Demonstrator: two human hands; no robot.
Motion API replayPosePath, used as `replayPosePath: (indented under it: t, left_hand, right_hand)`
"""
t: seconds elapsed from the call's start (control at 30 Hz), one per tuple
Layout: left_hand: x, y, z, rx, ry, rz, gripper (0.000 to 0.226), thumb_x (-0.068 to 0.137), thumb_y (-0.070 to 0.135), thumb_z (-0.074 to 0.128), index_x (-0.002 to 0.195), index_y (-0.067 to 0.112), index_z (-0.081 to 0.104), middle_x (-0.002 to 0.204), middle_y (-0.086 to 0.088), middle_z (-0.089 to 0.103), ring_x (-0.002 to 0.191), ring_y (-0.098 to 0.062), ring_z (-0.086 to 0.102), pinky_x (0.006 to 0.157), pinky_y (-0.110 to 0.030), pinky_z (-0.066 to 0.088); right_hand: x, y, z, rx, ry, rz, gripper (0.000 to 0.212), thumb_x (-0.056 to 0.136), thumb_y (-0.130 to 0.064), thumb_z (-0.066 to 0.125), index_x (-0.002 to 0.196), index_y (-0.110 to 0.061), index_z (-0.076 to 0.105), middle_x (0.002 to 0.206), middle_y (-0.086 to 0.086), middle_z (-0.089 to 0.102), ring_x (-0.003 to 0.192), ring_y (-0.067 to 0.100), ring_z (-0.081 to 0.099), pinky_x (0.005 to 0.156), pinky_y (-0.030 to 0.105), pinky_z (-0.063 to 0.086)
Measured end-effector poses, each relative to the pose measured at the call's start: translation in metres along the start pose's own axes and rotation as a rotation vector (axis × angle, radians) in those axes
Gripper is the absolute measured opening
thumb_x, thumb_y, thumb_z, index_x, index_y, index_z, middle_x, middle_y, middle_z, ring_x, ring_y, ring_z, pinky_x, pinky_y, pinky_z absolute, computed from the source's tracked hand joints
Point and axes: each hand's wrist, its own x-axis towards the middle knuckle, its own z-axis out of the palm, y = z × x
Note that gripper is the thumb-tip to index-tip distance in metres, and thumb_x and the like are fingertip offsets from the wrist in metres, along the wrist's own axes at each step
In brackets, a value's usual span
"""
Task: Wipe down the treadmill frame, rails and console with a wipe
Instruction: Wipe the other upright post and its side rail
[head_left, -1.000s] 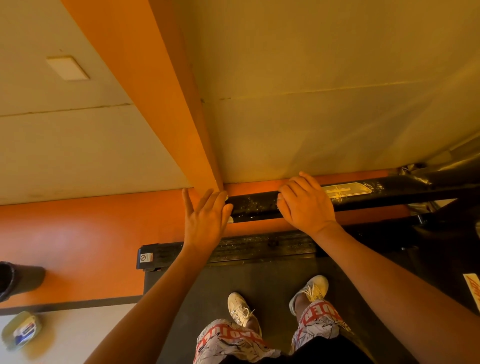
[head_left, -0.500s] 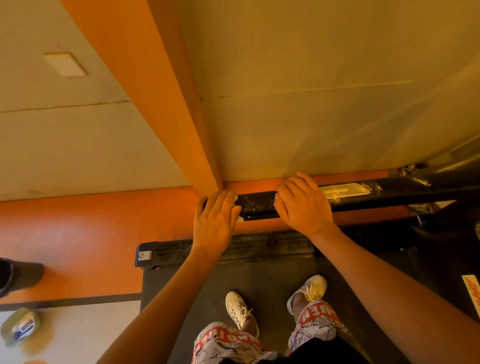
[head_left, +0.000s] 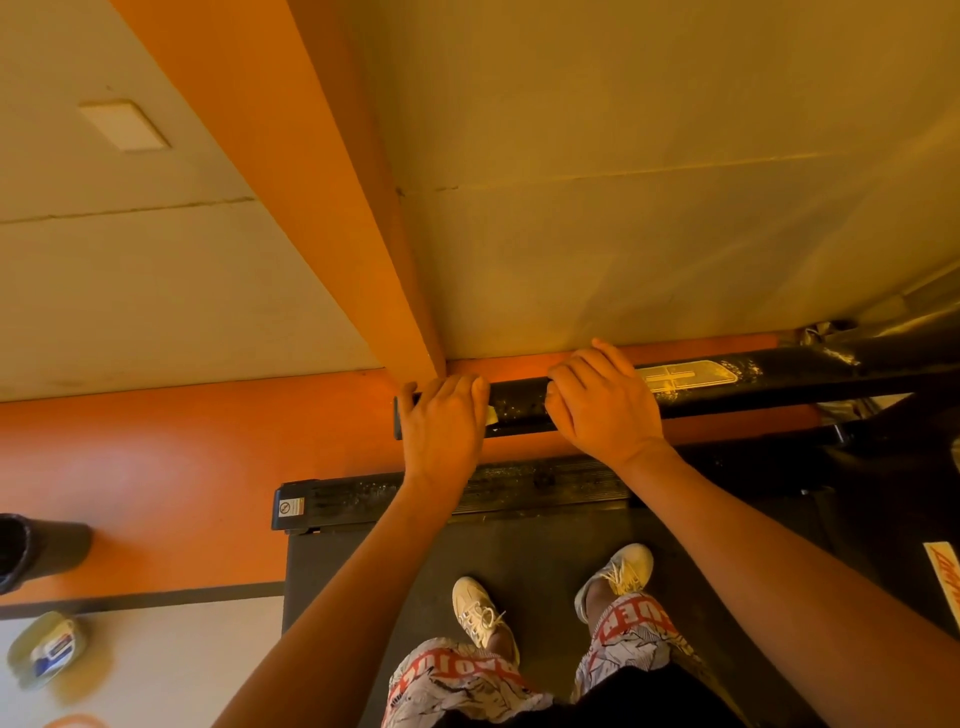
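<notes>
Both hands curl over a round, black, dust-flecked rail (head_left: 519, 410): left hand (head_left: 441, 431) presses a pale wipe (head_left: 491, 414), right hand (head_left: 602, 410) grips bare metal.

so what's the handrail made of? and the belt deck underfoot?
Handrail: looks like black painted or coated metal, semi-gloss with sheen, dusty specks and a printed label; could be hard plastic. Belt deck: matte dark rubber-like belt, no glare, under the shoes.
</notes>
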Motion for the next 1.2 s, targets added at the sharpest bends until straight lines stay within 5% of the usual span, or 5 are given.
replayPosePath:
  t: [0.3,0.5,0.63,0.83,1.2]
  left_hand:
    - [-0.005,-0.022,0.003,-0.037,0.052,-0.002,0.02,0.104,0.022,0.046,0.106,0.02,0.065,0.097,0.0,0.071,0.097,-0.024,0.067,0.089,-0.043,0.043]
    - [-0.005,0.02,0.008,-0.138,0.081,-0.08,0.047,0.109,0.038,0.023,0.118,0.025,0.067,0.114,0.004,0.07,0.113,-0.021,0.061,0.1,-0.052,0.04]
    - [-0.009,0.003,0.006,-0.117,0.086,0.005,0.044,0.107,0.034,0.027,0.121,0.02,0.066,0.117,-0.002,0.07,0.114,-0.026,0.063,0.096,-0.049,0.045]
    - [-0.001,0.038,0.01,-0.133,0.099,-0.195,0.04,0.108,0.032,0.027,0.11,0.025,0.067,0.111,0.005,0.07,0.112,-0.023,0.059,0.099,-0.051,0.037]
    - [-0.018,0.033,0.02,-0.15,0.165,-0.136,0.051,0.111,0.039,0.019,0.134,0.019,0.06,0.138,-0.004,0.062,0.132,-0.028,0.052,0.114,-0.053,0.032]
  right_hand:
    - [-0.001,0.0,0.002,-0.017,-0.025,0.013,0.04,0.105,-0.03,0.039,0.1,-0.01,0.072,0.1,0.011,0.073,0.1,0.027,0.067,0.11,0.045,0.043]
    - [-0.001,-0.002,0.001,-0.012,-0.004,0.031,0.039,0.104,-0.03,0.039,0.099,-0.01,0.072,0.098,0.011,0.073,0.098,0.028,0.067,0.107,0.045,0.044]
    - [-0.001,-0.001,-0.002,0.027,-0.008,0.032,0.038,0.104,-0.029,0.039,0.096,-0.011,0.071,0.097,0.01,0.073,0.098,0.027,0.066,0.106,0.045,0.046]
    - [0.0,0.0,-0.002,0.06,0.033,0.022,0.032,0.103,-0.027,0.043,0.092,-0.011,0.068,0.093,0.01,0.072,0.094,0.028,0.065,0.103,0.045,0.046]
    - [0.002,0.0,-0.007,0.099,-0.06,0.046,0.033,0.103,-0.028,0.042,0.096,-0.011,0.07,0.096,0.01,0.073,0.098,0.028,0.064,0.109,0.046,0.043]
